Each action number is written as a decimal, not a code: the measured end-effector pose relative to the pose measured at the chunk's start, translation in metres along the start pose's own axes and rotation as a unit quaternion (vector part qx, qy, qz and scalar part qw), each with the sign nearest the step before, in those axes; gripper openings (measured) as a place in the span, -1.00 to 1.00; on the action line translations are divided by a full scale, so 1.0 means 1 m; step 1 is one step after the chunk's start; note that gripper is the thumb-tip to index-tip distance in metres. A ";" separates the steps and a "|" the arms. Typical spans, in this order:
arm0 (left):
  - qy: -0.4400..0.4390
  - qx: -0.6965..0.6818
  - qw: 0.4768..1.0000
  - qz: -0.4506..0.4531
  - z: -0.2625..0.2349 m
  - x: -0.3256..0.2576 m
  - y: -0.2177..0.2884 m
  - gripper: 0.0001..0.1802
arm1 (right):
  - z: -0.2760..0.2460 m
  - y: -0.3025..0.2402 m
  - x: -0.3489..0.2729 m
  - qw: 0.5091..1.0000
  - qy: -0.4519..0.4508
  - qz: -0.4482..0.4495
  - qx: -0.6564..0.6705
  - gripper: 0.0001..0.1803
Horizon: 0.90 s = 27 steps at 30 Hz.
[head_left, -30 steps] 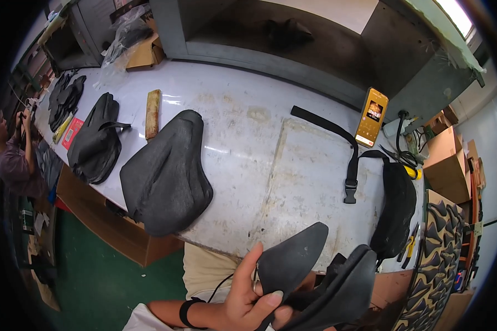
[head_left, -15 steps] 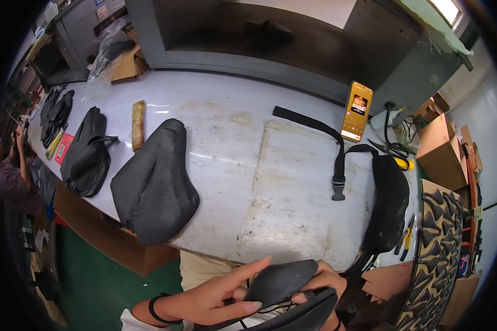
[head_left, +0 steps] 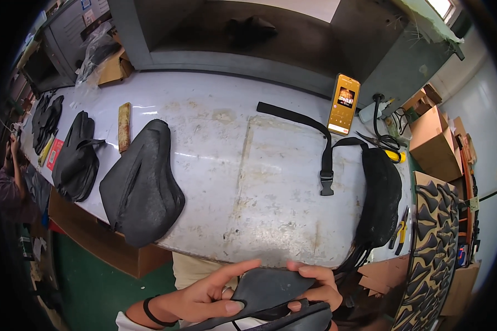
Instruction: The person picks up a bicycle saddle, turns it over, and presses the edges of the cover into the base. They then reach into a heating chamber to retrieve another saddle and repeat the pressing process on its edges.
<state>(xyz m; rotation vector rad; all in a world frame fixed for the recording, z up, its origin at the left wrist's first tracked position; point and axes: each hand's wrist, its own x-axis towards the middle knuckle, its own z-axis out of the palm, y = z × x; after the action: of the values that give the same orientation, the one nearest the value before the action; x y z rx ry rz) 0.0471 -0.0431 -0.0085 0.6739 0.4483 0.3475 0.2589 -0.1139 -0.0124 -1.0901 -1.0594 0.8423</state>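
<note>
Close to my body, in front of the table's near edge, I hold a black saddle cover [head_left: 273, 289]. My left hand [head_left: 207, 300] grips its left side, thumb on top and index finger stretched along the upper edge. My right hand [head_left: 320, 284] pinches its right end, the fingers bent over the rim. Below lies another dark, folded part [head_left: 301, 319], partly cut off by the frame; I cannot tell whether it belongs to the same piece. A large black bicycle saddle cover [head_left: 143, 187] with a centre groove rests on the table to the left.
On the white table [head_left: 204, 149] are more black covers [head_left: 76, 165], a worn yellowish bar [head_left: 125, 127], a propped phone [head_left: 344, 105], a black waist bag [head_left: 378, 198] with buckle strap, and pliers [head_left: 401, 237]. A board of saddle-shaped pieces [head_left: 428, 248] leans right. Another person [head_left: 14, 187] works far left.
The saddle cover has been turned flatter, and its edge now lies lower in the picture. My right fingers have shifted along its top edge. The whole view has moved slightly.
</note>
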 end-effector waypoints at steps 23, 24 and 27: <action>0.001 0.568 0.740 0.360 0.009 0.005 0.025 -0.09 | -0.007 0.007 0.000 0.901 -0.107 -0.297 -0.298 -0.74; -0.027 0.625 0.704 0.338 0.009 0.002 0.026 0.06 | -0.013 0.009 -0.001 0.902 -0.142 -0.307 -0.268 -0.76; -0.008 0.629 0.647 0.431 0.011 0.013 0.036 -0.57 | -0.014 0.013 -0.006 0.891 -0.149 -0.349 -0.247 -0.79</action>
<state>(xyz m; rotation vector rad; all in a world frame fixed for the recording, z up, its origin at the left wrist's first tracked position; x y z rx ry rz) 0.0577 -0.0171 0.0198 2.3109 0.2589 0.9510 0.2700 -0.1202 -0.0281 -0.8853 -1.8484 0.1456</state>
